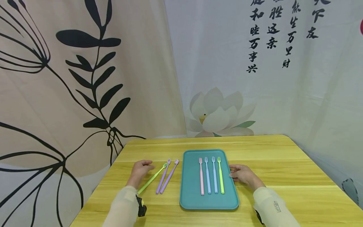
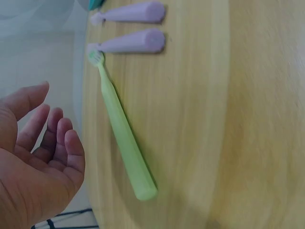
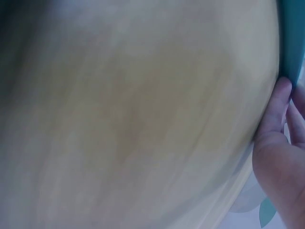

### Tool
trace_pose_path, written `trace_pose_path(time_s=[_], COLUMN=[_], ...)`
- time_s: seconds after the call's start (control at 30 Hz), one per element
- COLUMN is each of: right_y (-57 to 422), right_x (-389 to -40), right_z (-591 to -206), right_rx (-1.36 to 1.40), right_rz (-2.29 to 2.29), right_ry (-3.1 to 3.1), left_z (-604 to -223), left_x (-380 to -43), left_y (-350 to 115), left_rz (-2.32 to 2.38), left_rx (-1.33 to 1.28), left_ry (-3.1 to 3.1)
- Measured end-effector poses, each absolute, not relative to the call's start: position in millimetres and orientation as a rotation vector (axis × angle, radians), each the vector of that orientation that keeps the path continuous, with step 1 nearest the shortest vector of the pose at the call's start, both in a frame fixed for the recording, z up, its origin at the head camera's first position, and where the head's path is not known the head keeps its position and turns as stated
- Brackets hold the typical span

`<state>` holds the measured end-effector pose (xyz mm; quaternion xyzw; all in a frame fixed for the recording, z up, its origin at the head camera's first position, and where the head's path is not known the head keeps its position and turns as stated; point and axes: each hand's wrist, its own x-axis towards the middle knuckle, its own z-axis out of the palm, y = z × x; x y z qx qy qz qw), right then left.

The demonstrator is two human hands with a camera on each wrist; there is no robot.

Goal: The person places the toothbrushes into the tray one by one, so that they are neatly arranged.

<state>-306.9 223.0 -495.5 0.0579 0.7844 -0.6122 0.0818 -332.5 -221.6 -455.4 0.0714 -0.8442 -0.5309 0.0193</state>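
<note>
My left hand is held over the table's left side, fingers loosely bent and nothing in them. Just right of it lies a green toothbrush, slanted, its head close to the nearer of two purple toothbrushes. In the left wrist view the left hand is palm up beside the green toothbrush. My right hand grips the right rim of a teal tray, thumb against its side. On the tray a pink toothbrush, two blue toothbrushes and another green toothbrush lie side by side.
The wooden table carries the tray near its middle. Behind its far edge hangs a printed cloth with plants, a lotus and writing. A small black device is strapped to the left wrist.
</note>
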Motion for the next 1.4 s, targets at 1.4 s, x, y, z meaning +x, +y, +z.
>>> trace_pose_path(time_s=[1.4], right_y=[222], right_x=[-307], right_z=[-497], right_rx=[0.175], right_rz=[-1.812], right_ry=[2.362], left_z=[-491], left_x=[-322], left_y=[-240], left_rz=[-1.626], left_rx=[0.201], left_ry=[-2.756])
